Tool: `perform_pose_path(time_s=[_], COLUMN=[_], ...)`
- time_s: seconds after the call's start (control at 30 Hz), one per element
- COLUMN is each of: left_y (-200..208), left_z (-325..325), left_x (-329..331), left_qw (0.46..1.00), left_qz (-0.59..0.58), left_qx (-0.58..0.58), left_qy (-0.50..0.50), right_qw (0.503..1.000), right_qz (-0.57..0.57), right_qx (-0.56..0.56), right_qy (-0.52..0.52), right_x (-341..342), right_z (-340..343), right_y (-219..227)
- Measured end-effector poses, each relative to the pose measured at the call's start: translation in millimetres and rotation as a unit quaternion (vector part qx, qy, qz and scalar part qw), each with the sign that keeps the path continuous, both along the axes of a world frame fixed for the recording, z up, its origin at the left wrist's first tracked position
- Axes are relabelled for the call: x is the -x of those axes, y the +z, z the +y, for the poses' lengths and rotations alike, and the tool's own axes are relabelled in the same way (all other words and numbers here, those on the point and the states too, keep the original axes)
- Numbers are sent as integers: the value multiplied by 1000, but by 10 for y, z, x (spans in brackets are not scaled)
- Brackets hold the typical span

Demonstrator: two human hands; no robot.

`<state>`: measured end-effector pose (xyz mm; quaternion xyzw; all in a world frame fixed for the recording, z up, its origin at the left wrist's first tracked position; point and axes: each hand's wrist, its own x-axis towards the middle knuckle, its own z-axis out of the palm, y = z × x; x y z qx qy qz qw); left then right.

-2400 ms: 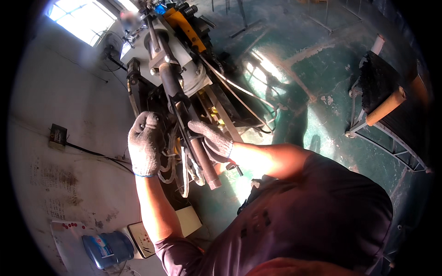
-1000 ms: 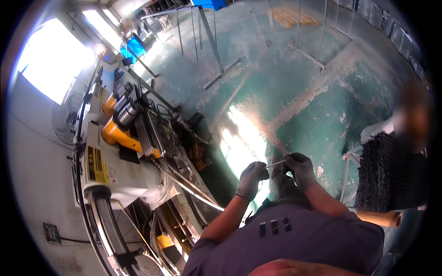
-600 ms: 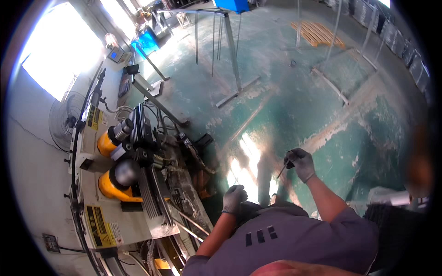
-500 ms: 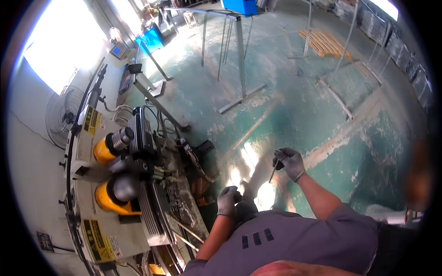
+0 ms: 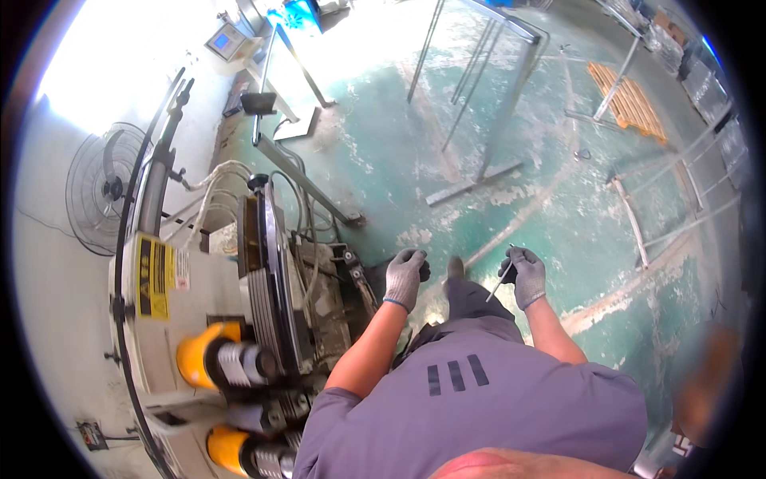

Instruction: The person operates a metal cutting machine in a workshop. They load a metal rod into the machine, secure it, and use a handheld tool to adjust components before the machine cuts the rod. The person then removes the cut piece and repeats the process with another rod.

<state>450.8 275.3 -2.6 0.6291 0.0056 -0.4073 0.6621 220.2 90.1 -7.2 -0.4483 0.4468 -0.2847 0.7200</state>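
My right hand (image 5: 527,278), in a grey work glove with dark fingertips, grips a thin metal rod (image 5: 500,281). The rod slants down and to the left out of the fingers; its exact kind does not show. My left hand (image 5: 404,279) wears the same kind of glove and hangs in front of my body with its fingers curled in. Whatever may be in it is hidden. Between the two hands, well below them, are my shoe and dark trouser leg. The machine (image 5: 303,319) with ribbed covers stands to the left of my left hand.
Orange-collared cylinders (image 5: 199,355) jut from the machine's pale housing at the lower left. Behind it, a wall fan (image 5: 112,188) and a small control screen (image 5: 226,40) show. Metal frames (image 5: 511,104) stand ahead on the worn green floor. A wooden pallet (image 5: 628,102) lies far right.
The machine has shifted down and the frames rightward in the picture as I moved forward and turned. My left hand is higher in the picture; my right hand still holds the rod.
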Motion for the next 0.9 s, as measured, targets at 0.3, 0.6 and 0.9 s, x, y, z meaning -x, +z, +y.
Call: perform_pose_path(time_s=[0.3,0.6,0.9], left_y=[-268,-225,-492], left_z=[-1259,-2572,-4236], left_x=[-2017,-4133,-6870], left_qw=[994,996,998], left_qz=[-1,18,21], left_qx=[-102,-55,-44], left_qy=[38,68,-31], right_qw=[996,974,988], right_qz=[-10,-41,-18], right_qx=[-24,-14,-40], right_qy=[87,223,148], right_x=[-2808,-5429,-7673], right_z=[-1643,-2940,-4048], right_y=[-437,380,222])
